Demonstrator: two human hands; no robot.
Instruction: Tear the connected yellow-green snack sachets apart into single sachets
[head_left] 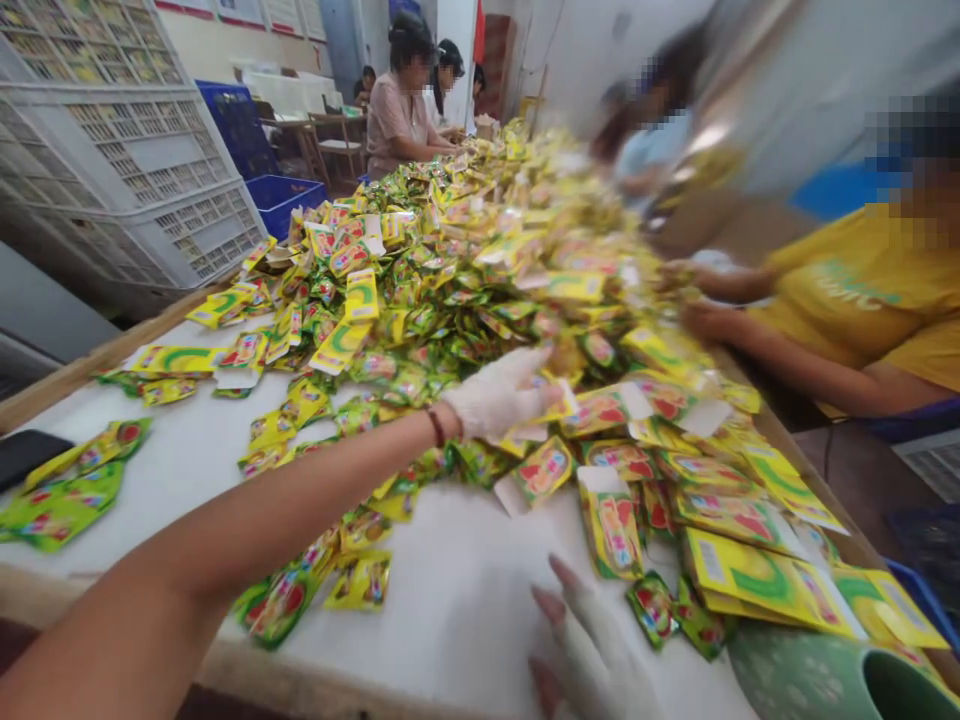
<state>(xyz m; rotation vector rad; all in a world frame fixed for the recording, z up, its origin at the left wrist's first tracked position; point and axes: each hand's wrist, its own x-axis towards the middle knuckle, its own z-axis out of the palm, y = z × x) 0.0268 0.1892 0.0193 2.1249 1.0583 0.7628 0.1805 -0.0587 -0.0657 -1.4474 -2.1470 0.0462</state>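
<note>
My left hand [499, 395], in a white glove, reaches over the heap from the lower left. Its fingers are at the small yellow-and-green cartons in the middle, blurred, so whether they grip one is unclear. My right hand [600, 650], in a white glove with bare fingertips, is low over the white tabletop [465, 560], fingers apart and holding nothing. Just beyond it lie an open-flapped carton [611, 530] and a small green sachet [652, 608]. Another open carton [541, 472] lies below my left hand. Yellow sachets [360, 580] are under my left forearm.
A long heap of cartons and sachets [420, 270] runs down the table. A green cylindrical container [810, 670] is at the lower right, a dark phone-like object [30, 455] at the left edge. White crates [150, 150] stand left. A person in yellow [862, 300] works at right; others sit farther back.
</note>
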